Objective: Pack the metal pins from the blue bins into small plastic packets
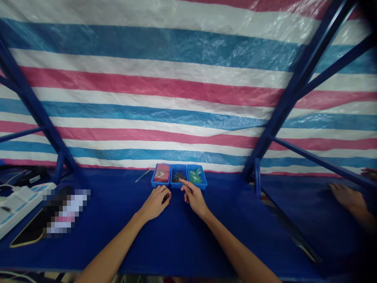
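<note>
My left hand (156,201) rests on the blue tabletop in front of the left bin. Its fingers are curled around something small and dark, too blurred to name. Just to its right, my right hand (193,197) is at the front edge of the middle blue bin (176,185), index finger reaching over the rim. The thumb and other fingers are drawn in, and what they may pinch is too small to make out. Small dark metal pieces (178,177) lie in that bin. The left bin (160,183) holds a pink-red packet (162,171); the right bin (204,184) has green bagged pieces (195,175).
A thin pen-like stick (142,176) lies left of the bins. At far left are a white power strip (26,206) and a dark flat phone-like object (29,232). Blue frame posts (277,118) stand on both sides. Another person's hand (349,198) is at far right.
</note>
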The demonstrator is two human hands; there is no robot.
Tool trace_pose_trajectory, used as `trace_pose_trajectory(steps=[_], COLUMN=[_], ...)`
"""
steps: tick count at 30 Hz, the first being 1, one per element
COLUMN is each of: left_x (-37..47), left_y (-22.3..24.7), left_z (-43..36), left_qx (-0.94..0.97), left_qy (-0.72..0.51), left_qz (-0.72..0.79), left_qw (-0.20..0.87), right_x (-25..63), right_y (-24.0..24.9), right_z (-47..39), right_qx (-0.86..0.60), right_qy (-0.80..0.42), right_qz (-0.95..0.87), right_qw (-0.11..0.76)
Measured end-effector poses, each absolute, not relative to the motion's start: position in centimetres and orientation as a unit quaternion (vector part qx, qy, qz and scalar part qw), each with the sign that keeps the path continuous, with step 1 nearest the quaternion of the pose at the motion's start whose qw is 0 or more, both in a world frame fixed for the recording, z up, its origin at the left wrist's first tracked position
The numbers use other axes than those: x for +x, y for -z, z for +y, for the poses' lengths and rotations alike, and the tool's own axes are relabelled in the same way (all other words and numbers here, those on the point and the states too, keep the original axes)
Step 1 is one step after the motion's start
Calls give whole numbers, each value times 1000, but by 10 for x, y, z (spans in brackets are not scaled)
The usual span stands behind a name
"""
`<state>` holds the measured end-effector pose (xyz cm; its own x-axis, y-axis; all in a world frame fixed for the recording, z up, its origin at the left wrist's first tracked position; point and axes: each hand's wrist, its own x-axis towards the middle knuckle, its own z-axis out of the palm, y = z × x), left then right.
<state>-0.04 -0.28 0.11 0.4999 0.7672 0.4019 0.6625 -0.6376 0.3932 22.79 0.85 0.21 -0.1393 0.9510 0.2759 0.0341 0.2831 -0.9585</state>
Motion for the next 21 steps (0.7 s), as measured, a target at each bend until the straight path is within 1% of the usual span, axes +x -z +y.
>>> trace_pose_trajectory(steps=[15,18,21], left_x=[0,-1,-1], left_y=[-2,-2,-2], left_z=[-3,-3,-3], left_qx=[861,862,861], left_qy=[-278,-272,-268], left_qz=[414,418,422], left_qw=[97,97,98], right_x=[230,230,230], right_y=[-1,-1,-2], right_z=[12,11,6], right_qx=[-442,-434,-454], right_qy=[-465,-439,-390], right_qz=[-540,-558,-601], right_qw=[545,554,529])
